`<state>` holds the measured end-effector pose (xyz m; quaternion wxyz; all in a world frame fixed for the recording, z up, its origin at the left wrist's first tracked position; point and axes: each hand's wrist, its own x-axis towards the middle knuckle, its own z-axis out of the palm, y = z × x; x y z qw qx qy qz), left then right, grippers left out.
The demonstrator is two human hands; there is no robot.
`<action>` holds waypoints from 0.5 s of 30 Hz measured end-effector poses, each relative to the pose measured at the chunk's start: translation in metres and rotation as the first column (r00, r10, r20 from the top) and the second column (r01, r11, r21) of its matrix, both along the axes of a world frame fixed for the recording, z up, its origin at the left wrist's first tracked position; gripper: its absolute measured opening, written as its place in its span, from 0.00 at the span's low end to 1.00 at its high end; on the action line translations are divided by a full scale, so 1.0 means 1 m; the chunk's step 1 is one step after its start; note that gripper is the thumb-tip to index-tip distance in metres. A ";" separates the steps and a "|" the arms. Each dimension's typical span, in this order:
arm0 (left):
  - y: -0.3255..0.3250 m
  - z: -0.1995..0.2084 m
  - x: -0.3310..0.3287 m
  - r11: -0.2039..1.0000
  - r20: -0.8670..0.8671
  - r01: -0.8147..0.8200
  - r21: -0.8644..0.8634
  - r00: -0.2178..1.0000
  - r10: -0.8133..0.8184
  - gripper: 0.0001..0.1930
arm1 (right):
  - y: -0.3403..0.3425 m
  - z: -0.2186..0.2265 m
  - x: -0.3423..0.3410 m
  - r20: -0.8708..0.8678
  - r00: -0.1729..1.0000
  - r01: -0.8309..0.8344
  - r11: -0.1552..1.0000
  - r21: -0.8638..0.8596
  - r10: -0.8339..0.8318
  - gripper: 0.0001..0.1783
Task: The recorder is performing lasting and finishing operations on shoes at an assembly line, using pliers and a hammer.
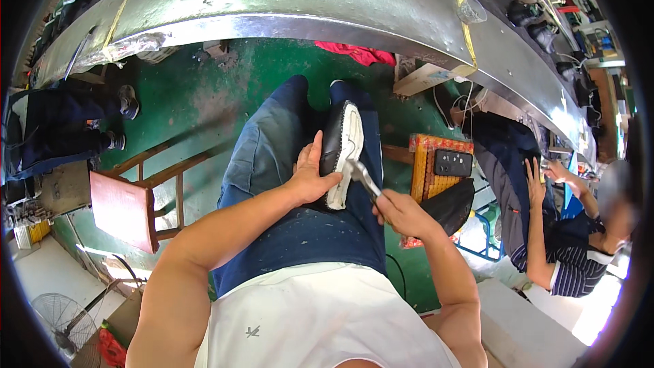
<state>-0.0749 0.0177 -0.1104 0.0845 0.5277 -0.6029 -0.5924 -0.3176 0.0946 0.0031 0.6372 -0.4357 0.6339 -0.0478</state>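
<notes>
1 shoe (343,153), 1 hammer (362,176), 1 wooden chair (136,197), 1 phone (453,162)

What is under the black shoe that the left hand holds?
The shoe rests on the person's right thigh in dark blue trousers. The left hand grips its side, hiding the part below. The right hand puts a metal tool to its white sole.
</notes>
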 end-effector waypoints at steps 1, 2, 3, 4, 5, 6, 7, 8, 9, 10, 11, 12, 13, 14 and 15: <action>0.000 0.001 0.001 1.000 -0.001 -0.001 -0.002 1.000 0.001 0.62 | 0.002 -0.007 0.009 -0.001 1.000 -0.001 1.000 -0.002 0.001 0.16; 0.000 0.002 -0.001 0.999 0.014 0.033 -0.016 0.999 -0.033 0.64 | 0.007 -0.022 0.017 -0.018 0.999 0.028 0.974 -0.226 -0.032 0.18; 0.000 0.002 -0.002 0.997 0.029 0.067 -0.030 0.997 -0.066 0.67 | 0.010 -0.035 0.024 -0.028 0.997 0.049 0.897 -0.439 -0.069 0.19; -0.001 0.004 0.001 0.997 0.033 0.064 -0.032 0.997 -0.063 0.67 | 0.002 -0.041 0.032 -0.300 0.947 -0.249 0.854 -0.457 0.116 0.19; -0.003 0.006 0.005 0.996 0.026 0.088 -0.021 0.996 -0.088 0.70 | 0.000 -0.037 0.032 -0.297 0.947 -0.250 0.852 -0.460 0.117 0.19; -0.004 0.009 0.008 0.993 0.019 0.113 -0.011 0.993 -0.113 0.74 | -0.001 -0.032 0.030 -0.258 0.956 -0.236 0.891 -0.389 0.141 0.19; -0.006 0.010 0.010 0.994 0.020 0.110 -0.014 0.994 -0.110 0.74 | -0.003 -0.026 0.030 -0.217 0.963 -0.225 0.922 -0.314 0.161 0.19; -0.008 0.012 0.010 0.991 0.020 0.136 -0.017 0.991 -0.136 0.76 | 0.004 -0.025 0.032 -0.149 0.986 -0.135 0.875 -0.466 0.073 0.20; -0.010 0.013 0.010 0.987 0.019 0.162 -0.021 0.987 -0.162 0.78 | 0.005 -0.030 0.033 -0.150 0.986 -0.138 0.873 -0.469 0.075 0.20; -0.012 0.019 0.006 0.986 0.026 0.165 0.004 0.986 -0.165 0.79 | 0.009 -0.039 0.030 -0.207 0.970 -0.205 0.877 -0.435 0.124 0.20; -0.013 0.018 0.008 0.986 0.022 0.164 0.000 0.986 -0.164 0.79 | 0.010 -0.045 0.029 -0.259 0.949 -0.273 0.876 -0.399 0.178 0.20; -0.014 0.013 0.011 0.984 -0.003 0.177 -0.003 0.984 -0.177 0.78 | 0.008 -0.049 0.024 -0.225 0.959 -0.245 0.907 -0.342 0.174 0.21; -0.016 0.008 0.015 0.983 -0.025 0.185 -0.011 0.982 -0.185 0.77 | 0.007 -0.051 0.023 -0.230 0.957 -0.251 0.903 -0.348 0.177 0.21; -0.020 0.003 0.016 0.983 -0.027 0.180 -0.021 0.983 -0.180 0.77 | 0.009 -0.052 0.022 -0.134 0.989 -0.111 0.936 -0.334 0.069 0.22; -0.025 -0.001 0.017 0.993 -0.186 0.114 0.031 0.977 -0.107 0.73 | 0.010 -0.053 0.020 -0.039 0.998 0.029 0.951 -0.308 -0.043 0.24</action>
